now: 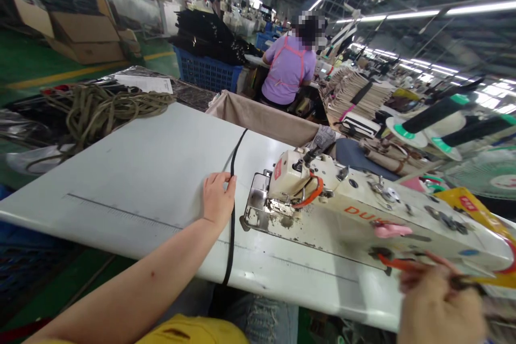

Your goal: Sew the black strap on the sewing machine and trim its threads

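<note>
My left hand rests on the pale sewing table, thumb and fingers closed on a narrow black strap. The strap runs across the tabletop and hangs over the front edge. To its right stands a white sewing machine with an orange guard near the needle. My right hand, smeared by motion, is at the lower right in front of the machine's body. Its fingers are closed around an orange tool with a dark part; its exact kind is blurred.
A tangle of olive straps lies at the table's left. Beyond the table are a beige fabric-lined bin, a blue basket heaped with black pieces, and a seated person in purple. Thread spools and a fan stand right.
</note>
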Available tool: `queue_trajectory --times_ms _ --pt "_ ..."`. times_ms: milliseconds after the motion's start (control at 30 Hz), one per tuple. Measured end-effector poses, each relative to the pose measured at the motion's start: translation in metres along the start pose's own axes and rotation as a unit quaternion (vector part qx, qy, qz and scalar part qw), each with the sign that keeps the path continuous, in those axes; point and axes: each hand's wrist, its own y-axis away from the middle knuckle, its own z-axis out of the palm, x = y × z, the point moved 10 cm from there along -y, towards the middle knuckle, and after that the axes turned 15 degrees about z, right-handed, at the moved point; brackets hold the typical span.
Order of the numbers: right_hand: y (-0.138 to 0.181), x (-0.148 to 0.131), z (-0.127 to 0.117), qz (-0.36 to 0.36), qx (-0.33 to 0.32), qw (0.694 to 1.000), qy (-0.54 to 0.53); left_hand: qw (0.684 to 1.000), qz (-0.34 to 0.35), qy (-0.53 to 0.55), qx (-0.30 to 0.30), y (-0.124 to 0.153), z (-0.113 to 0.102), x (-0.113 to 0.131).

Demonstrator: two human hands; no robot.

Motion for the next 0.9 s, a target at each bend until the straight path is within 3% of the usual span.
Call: queue_trajectory --times_ms 100,167,233,400,533,633,767,900 --pt "0.075 0.036 0.084 0.011 -0.232 0.965 0.119 0.999 -0.016 0.037 0.002 0.001 -0.002 -0.004" --pt "0.115 0.044 0.117 -0.009 -0.312 0.940 0.141 0.996 -0.040 0.074 -0.002 0.002 -0.004 -0.008" --pt "0.140 0.034 0.138 -0.049 -0.351 0.925 0.138 0.993 -0.064 0.102 -0.013 0.004 -0.006 -0.013" --pt "0.176 -0.010 0.167 -0.110 -0.366 0.894 0.235 0.983 -0.081 0.152 -0.064 0.015 -0.007 -0.019" --pt "0.206 -0.034 0.187 -0.116 -0.353 0.837 0.401 0.960 -0.100 0.237 -0.106 0.029 0.000 -0.027" --pt "0.218 -0.048 0.197 -0.140 -0.331 0.809 0.464 0.933 -0.129 0.310 -0.130 0.037 0.003 -0.028" --pt "0.218 -0.056 0.206 -0.154 -0.312 0.804 0.482 0.894 -0.178 0.385 -0.148 0.043 0.005 -0.026" --pt "0.213 -0.059 0.217 -0.151 -0.304 0.806 0.485 0.880 -0.196 0.405 -0.150 0.044 0.006 -0.024"
